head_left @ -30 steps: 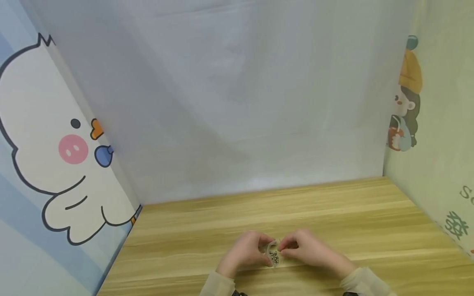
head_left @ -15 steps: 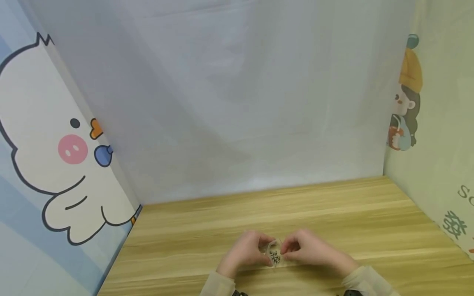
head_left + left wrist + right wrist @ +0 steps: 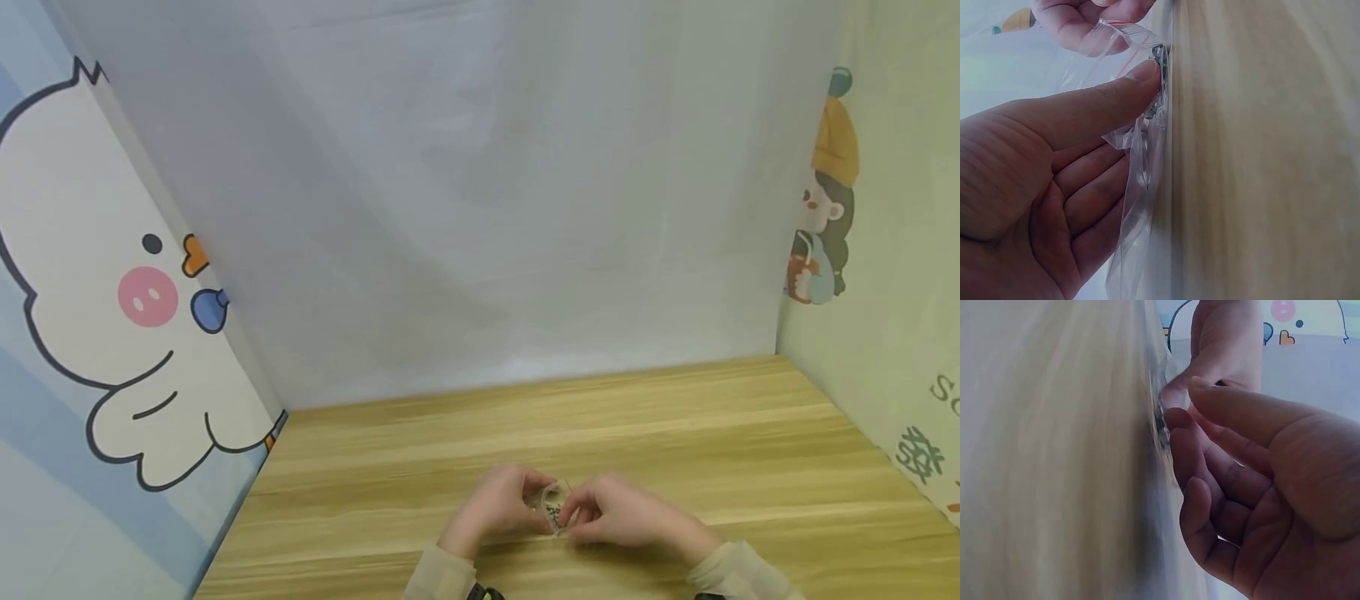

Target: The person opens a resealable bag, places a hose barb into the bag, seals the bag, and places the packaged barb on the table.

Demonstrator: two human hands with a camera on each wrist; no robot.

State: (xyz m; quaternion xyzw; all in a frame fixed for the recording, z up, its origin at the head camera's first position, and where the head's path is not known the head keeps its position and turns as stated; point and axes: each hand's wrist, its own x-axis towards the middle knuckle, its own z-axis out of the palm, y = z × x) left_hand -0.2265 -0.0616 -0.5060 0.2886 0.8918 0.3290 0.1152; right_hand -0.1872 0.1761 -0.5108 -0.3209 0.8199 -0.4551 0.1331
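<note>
Low in the middle of the head view, my left hand (image 3: 498, 508) holds the left side of a clear zip bag (image 3: 1138, 212) with a red line along its mouth. Its thumb presses on the bag, and the other fingers lie behind it. Small dark metallic pieces (image 3: 553, 512), of a kind too small to tell, lie in the bag. My right hand (image 3: 626, 515) is at the bag's right side, index fingertip right by the pieces. In the right wrist view its fingers (image 3: 1188, 450) are loosely curled, with the thumb apart from the index finger.
The bag lies low over a wood-grain table (image 3: 360, 467). A plain pale sheet (image 3: 480, 208) hangs along the back. A panel with a cartoon bird (image 3: 82, 250) stands on the left, and a pale green panel (image 3: 900, 250) with printed figures on the right.
My right hand has shifted slightly left and toward me, its fingers now covering part of the bag and some of the small pieces. The left hand keeps its hold in nearly the same place.
</note>
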